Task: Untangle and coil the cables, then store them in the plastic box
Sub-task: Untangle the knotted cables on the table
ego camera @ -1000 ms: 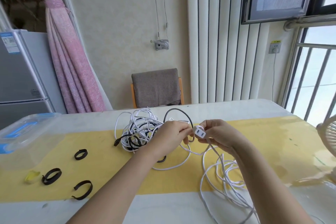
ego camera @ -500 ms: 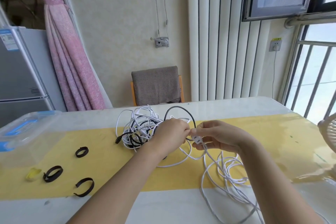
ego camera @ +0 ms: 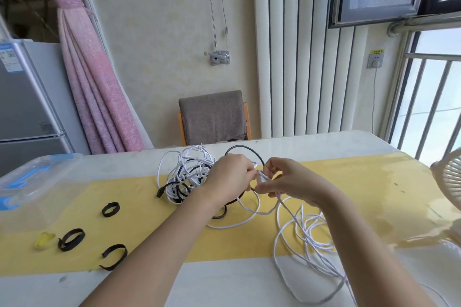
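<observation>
- Head view: at a white table (ego camera: 349,147) with a yellow runner (ego camera: 129,209) along its length, the job appears to be in its early, untangling stage. A knot of white and black cables (ego camera: 187,177) sits near the far edge at the middle, none of it coiled yet.
- One white cable (ego camera: 296,222) looks largely drawn out of the knot. Its slack lies in loose, uneven loops (ego camera: 309,239) toward the near right of the table and trails off the near edge.
- The left hand (ego camera: 229,177) and right hand (ego camera: 289,182) meet just right of the knot, fingertips together. Both are clamped on the white cable at a small white end piece (ego camera: 262,178) pinched between them. A black cable loop (ego camera: 245,149) arches behind the hands; whether the white end is passing through it cannot be told.
- The cable in hand sits directly between the two sets of fingertips, raised above the runner. The knot touches or nearly touches the left hand's far side, and the loose loops lie below the right wrist.
- Left to do, by this reckoning: free the remaining cables, coil each one and pack them away. Three black straps (ego camera: 110,209) (ego camera: 71,239) (ego camera: 113,257) wait unused near the left end of the runner, beside a small yellow item (ego camera: 43,240).
- The clear plastic box (ego camera: 32,179), with blue clasps, stands at the table's left edge, well apart from the hands. No cable is seen in it.
</observation>
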